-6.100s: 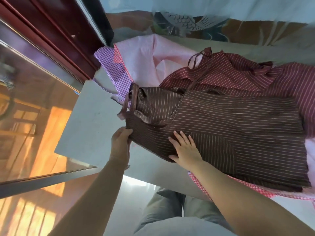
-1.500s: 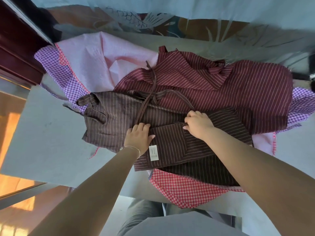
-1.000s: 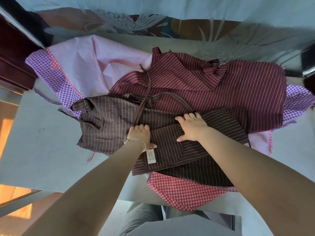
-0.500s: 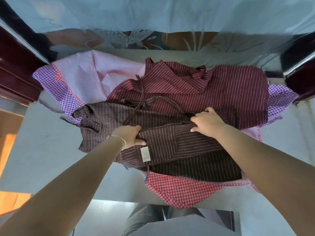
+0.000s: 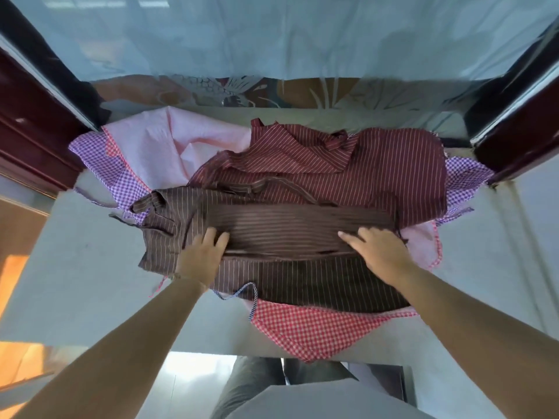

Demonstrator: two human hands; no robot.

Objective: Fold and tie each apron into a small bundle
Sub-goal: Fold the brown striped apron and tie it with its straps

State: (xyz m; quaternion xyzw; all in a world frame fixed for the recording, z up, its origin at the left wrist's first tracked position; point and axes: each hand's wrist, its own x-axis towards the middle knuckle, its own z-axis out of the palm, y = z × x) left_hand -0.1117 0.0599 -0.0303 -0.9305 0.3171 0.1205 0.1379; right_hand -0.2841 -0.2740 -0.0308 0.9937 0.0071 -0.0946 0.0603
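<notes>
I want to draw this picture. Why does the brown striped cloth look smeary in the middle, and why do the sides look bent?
Head view: the folded band of the brown apron is motion-blurred between the left hand and right hand, so its stripes smear; the wide-angle lens bends the dark door frames inward; orange sunlight glows on the floor at left.

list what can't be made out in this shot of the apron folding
- Brown apron: the folded band is motion-blurred in the head view, so its layers can't be counted.
- Left hand and right hand: palms face down, so any grip underneath is hidden.
- Pink apron: mostly covered by the maroon apron.
</notes>
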